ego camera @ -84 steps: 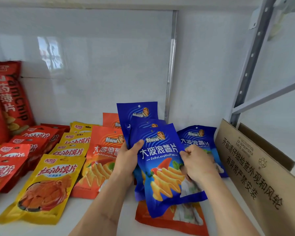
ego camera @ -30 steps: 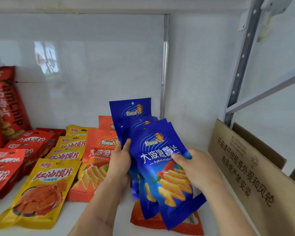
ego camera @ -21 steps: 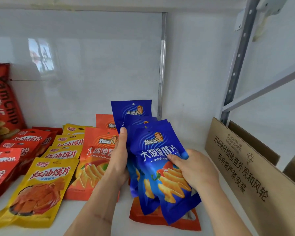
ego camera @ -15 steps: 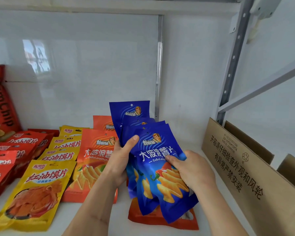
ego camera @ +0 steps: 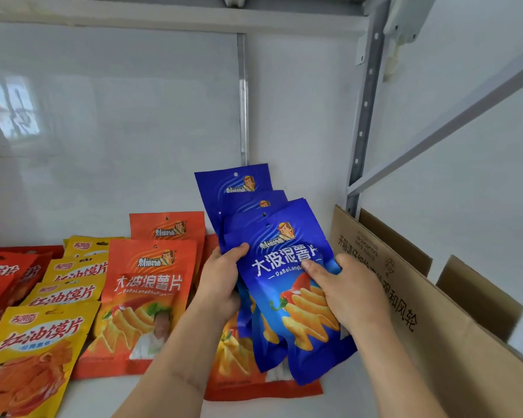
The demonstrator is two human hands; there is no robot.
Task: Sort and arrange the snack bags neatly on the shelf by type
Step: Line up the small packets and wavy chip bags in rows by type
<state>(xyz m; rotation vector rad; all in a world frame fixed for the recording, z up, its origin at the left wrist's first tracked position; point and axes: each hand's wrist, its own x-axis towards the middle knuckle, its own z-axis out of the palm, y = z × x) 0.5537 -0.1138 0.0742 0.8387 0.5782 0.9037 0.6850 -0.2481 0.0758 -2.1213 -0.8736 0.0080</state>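
Shelf: a white shelf [ego camera: 109,396] with a glossy white back panel carried the snack bags, a metal upright [ego camera: 363,116] rising at its right rear corner.
Cardboard box: a brown cardboard box [ego camera: 435,342] printed with black Chinese characters stood at the shelf's right end, just right of the blue bags.
Blue bags: a fanned stack of blue potato-chip bags [ego camera: 287,267] was held upright above the shelf floor, near the right end, its top edges stepped one behind another toward the back panel.
Orange bags: a row of orange bags [ego camera: 147,297] of the same brand lay overlapping just left of the blue bags; one more orange bag [ego camera: 233,366] lay flat on the shelf beneath the blue bags.
Yellow bags: a row of yellow bags [ego camera: 34,351] lay overlapping left of the orange row, running from the front edge toward the back.
Red bags: red bags [ego camera: 0,282] lay at the far left of the shelf, cut off by the frame edge.
Left hand: the left hand [ego camera: 221,282] gripped the left edge of the blue bags, thumb across the front bag, fingers curled behind.
Right hand: the right hand [ego camera: 344,291] gripped the right side of the blue bags, thumb pressed on the front bag's lettering, the other fingers hidden behind the stack.
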